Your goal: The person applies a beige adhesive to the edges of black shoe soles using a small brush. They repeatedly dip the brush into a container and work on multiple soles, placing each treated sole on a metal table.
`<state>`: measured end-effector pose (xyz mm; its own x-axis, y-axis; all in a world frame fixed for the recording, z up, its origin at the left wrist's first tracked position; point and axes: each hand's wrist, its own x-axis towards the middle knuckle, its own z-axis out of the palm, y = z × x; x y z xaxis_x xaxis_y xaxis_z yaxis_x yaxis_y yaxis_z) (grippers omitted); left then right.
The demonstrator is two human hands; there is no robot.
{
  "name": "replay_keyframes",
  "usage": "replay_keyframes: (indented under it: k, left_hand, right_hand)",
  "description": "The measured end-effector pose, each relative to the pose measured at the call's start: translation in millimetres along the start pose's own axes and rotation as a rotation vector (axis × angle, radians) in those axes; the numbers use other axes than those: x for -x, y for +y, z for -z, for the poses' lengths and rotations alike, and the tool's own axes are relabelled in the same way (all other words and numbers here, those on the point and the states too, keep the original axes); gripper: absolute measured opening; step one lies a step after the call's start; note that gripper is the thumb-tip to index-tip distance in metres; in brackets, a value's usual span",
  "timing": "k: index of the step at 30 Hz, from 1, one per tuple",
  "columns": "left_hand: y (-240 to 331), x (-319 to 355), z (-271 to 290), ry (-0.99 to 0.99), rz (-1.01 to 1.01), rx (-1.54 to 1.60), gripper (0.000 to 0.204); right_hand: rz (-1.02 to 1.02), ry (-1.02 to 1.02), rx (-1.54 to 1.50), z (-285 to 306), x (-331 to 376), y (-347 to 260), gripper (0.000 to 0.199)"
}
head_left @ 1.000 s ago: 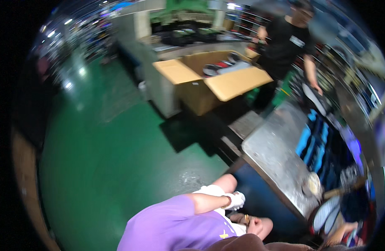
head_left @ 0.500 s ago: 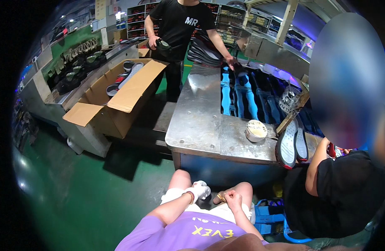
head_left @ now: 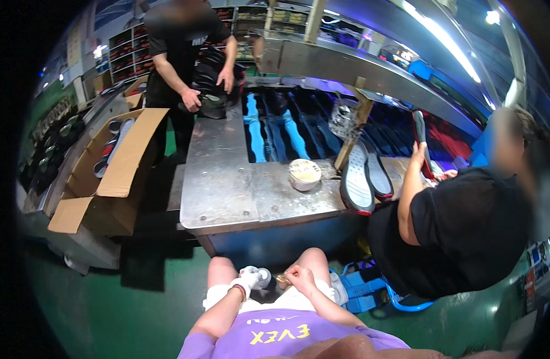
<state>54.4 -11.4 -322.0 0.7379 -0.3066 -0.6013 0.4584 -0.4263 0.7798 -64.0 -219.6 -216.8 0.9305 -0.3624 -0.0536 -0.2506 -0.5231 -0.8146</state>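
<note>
My left hand (head_left: 248,278), in a white glove with a reddish bracelet at the wrist, is held low over my lap. Its fingers are closed about a pale, round thing (head_left: 264,277) whose kind I cannot make out. Bare and closed, my right hand (head_left: 301,279) is beside it over my other thigh. At its fingertips shows a small yellow-brown thing (head_left: 284,279), too small to name. Both hands are below the front edge of the metal bench (head_left: 221,197).
On the bench stand a round tub (head_left: 305,175) and a pair of shoe soles (head_left: 357,179). Blue-lit strips (head_left: 296,134) fill its recess. One co-worker handles a dark shoe (head_left: 212,106); another, at right, holds up a sole (head_left: 421,128). An open carton (head_left: 128,158) is at left.
My view has swung right. The standing co-worker now has both hands at a dark shoe on the bench corner. A raised sole shows in the right co-worker's hand. My hands stay low, still closed.
</note>
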Motion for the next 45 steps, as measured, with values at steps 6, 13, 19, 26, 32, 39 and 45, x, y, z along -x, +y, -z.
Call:
replay_keyframes:
  k: [6, 13, 19, 26, 32, 39, 45]
  left_hand:
    - [6, 0, -2, -0.050, 0.048, 0.024, 0.021]
    - [1, -1, -5, -0.027, 0.001, -0.043, 0.023]
    - [26, 23, -11, -0.036, 0.087, 0.035, 0.025]
    - [2, 7, -1, -0.067, 0.002, -0.036, 0.026]
    - [-5, 0, 0, -0.045, -0.011, -0.103, 0.023]
    - [-17, -15, -2, -0.021, -0.024, -0.216, 0.027]
    - [-2, 1, -11, -0.003, -0.012, -0.145, 0.024]
  right_hand:
    - [-0.036, -0.044, 0.038, 4, 2, -3, 0.026]
    - [-0.026, -0.045, 0.006, 5, 4, 2, 0.023]
    - [-0.045, -0.035, 0.022, 10, 3, 6, 0.023]
    - [-0.013, -0.026, 0.009, 3, 1, -5, 0.019]
    - [-0.005, -0.004, -0.038, -7, 0, 13, 0.022]
    - [-0.027, -0.035, -0.042, -5, -2, 11, 0.020]
    - [-0.042, -0.007, -0.006, 4, 1, 4, 0.022]
